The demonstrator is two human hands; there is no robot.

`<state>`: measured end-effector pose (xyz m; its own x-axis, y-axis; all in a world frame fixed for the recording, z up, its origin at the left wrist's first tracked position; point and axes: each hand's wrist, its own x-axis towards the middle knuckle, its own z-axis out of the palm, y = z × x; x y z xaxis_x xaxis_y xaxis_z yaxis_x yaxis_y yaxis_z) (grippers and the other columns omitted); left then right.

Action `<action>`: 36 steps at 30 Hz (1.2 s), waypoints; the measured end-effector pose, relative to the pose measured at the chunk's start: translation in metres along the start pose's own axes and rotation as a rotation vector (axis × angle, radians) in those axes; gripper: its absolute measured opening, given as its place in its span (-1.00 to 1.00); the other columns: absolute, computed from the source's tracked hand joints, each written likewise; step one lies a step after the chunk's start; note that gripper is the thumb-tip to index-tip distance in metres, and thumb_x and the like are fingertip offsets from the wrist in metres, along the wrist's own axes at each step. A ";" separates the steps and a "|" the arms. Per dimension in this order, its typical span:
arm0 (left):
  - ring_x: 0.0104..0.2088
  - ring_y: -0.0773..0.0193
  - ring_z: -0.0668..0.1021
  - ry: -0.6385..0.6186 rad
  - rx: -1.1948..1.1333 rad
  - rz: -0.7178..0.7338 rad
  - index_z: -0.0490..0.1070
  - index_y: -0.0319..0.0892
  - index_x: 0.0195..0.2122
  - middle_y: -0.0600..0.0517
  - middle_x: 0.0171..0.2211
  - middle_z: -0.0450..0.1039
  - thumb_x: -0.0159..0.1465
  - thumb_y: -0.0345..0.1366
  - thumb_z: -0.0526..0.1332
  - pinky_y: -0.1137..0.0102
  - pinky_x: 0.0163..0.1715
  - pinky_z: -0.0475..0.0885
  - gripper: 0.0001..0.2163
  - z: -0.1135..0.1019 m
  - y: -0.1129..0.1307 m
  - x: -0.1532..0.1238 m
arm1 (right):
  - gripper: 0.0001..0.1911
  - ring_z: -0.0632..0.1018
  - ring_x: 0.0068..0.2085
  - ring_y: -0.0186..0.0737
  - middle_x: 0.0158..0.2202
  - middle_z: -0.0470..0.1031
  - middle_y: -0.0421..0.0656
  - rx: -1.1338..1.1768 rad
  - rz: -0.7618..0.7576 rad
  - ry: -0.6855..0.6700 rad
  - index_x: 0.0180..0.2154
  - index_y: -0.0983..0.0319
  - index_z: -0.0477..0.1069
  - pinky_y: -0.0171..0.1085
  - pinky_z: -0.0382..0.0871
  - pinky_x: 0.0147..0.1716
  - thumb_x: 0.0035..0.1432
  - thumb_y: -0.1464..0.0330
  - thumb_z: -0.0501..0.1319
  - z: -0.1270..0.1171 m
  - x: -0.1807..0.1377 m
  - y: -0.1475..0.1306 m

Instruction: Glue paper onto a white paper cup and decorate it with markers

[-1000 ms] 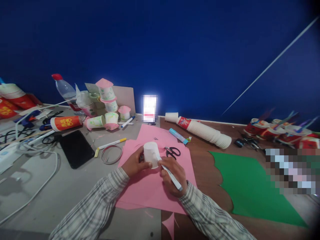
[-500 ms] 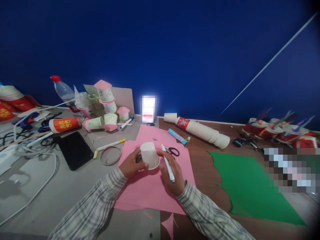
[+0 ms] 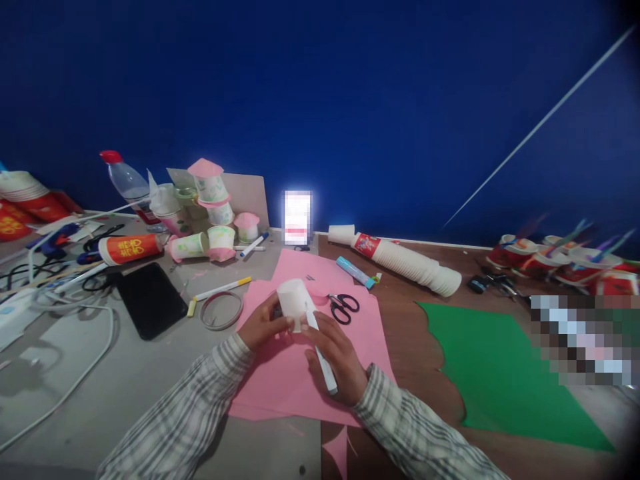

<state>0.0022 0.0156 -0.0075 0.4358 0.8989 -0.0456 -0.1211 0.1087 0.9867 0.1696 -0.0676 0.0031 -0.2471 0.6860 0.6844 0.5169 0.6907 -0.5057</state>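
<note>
Our left hand [image 3: 264, 323] curls around a plain white paper cup [image 3: 294, 301] above pink paper [image 3: 369, 327], its upper end leaning left. Our right hand [image 3: 344, 353] closes on a slim white marker [image 3: 324, 363], slanting up-left, tip at the cup's side. On the desk [image 3: 75, 437], an orange cup [image 3: 131, 249] bears unclear yellow lettering.

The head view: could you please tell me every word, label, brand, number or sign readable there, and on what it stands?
No text reads with certainty.
Orange-red cup lying at left: two rows of yellow lettering, too blurred.
Red cup at far left: yellow marks, too blurred.
Red section of the cup stack: pale marks, too small.
Bright panel, right-hand strip: pixelated.
</note>
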 end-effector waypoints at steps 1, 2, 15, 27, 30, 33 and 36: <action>-0.42 0.24 0.43 0.006 0.003 -0.005 0.34 -0.16 -0.13 0.05 -0.43 0.45 -0.17 -0.20 0.36 0.38 -0.44 0.33 -0.48 0.000 0.000 0.000 | -0.40 0.43 0.04 -0.01 0.00 0.45 -0.06 0.003 0.005 0.006 0.12 0.07 0.13 0.04 0.41 -0.01 0.05 0.53 0.16 0.000 -0.001 0.001; -0.43 0.25 0.43 0.012 0.003 -0.010 0.33 -0.16 -0.13 0.05 -0.42 0.45 -0.18 -0.19 0.37 0.39 -0.44 0.33 -0.46 0.000 0.000 0.001 | -0.40 0.44 0.04 -0.01 -0.01 0.44 -0.06 0.006 0.012 0.014 0.12 0.07 0.12 0.03 0.41 -0.01 0.05 0.53 0.15 0.000 -0.002 0.002; -0.38 0.17 0.42 -0.007 0.136 0.016 0.40 -0.24 -0.22 0.02 -0.39 0.44 -0.24 -0.11 0.38 0.34 -0.39 0.33 -0.46 0.003 0.001 0.003 | -0.67 0.51 -0.09 0.03 -0.19 0.48 0.01 0.122 0.040 0.184 -0.03 0.21 0.32 -0.01 0.48 -0.16 0.14 0.37 0.10 -0.004 -0.005 0.007; -0.43 0.26 0.40 0.019 0.148 0.002 0.34 -0.21 -0.16 0.08 -0.41 0.41 -0.26 -0.21 0.37 0.38 -0.44 0.31 -0.43 0.006 -0.001 0.001 | -0.73 0.53 -0.11 0.04 -0.23 0.51 0.00 0.111 0.062 0.191 -0.11 0.21 0.39 0.00 0.49 -0.20 0.11 0.40 0.12 -0.003 -0.004 0.008; -0.42 0.26 0.40 0.020 0.129 -0.001 0.34 -0.20 -0.17 0.09 -0.41 0.41 -0.26 -0.26 0.37 0.38 -0.43 0.32 -0.45 0.006 -0.002 0.001 | -0.73 0.53 -0.11 0.03 -0.22 0.51 0.01 0.105 0.068 0.185 -0.11 0.21 0.39 0.00 0.49 -0.19 0.12 0.39 0.11 -0.003 -0.004 0.008; -0.41 0.25 0.41 0.035 0.128 0.003 0.35 -0.20 -0.18 0.08 -0.40 0.41 -0.25 -0.28 0.37 0.38 -0.42 0.32 -0.46 0.007 -0.003 0.001 | -0.72 0.53 -0.11 0.04 -0.21 0.51 0.01 0.100 0.069 0.180 -0.10 0.21 0.38 0.01 0.49 -0.19 0.12 0.39 0.11 -0.002 -0.005 0.009; -0.40 0.24 0.40 0.046 0.131 0.003 0.35 -0.20 -0.18 0.07 -0.39 0.41 -0.26 -0.29 0.36 0.37 -0.41 0.32 -0.46 0.008 -0.002 0.001 | -0.72 0.53 -0.12 0.03 -0.22 0.51 0.01 0.092 0.063 0.188 -0.11 0.22 0.39 0.00 0.49 -0.19 0.11 0.40 0.12 -0.002 -0.005 0.009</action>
<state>0.0095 0.0127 -0.0087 0.3941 0.9179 -0.0463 -0.0039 0.0521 0.9986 0.1773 -0.0651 -0.0034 -0.0549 0.6799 0.7313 0.4477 0.6714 -0.5906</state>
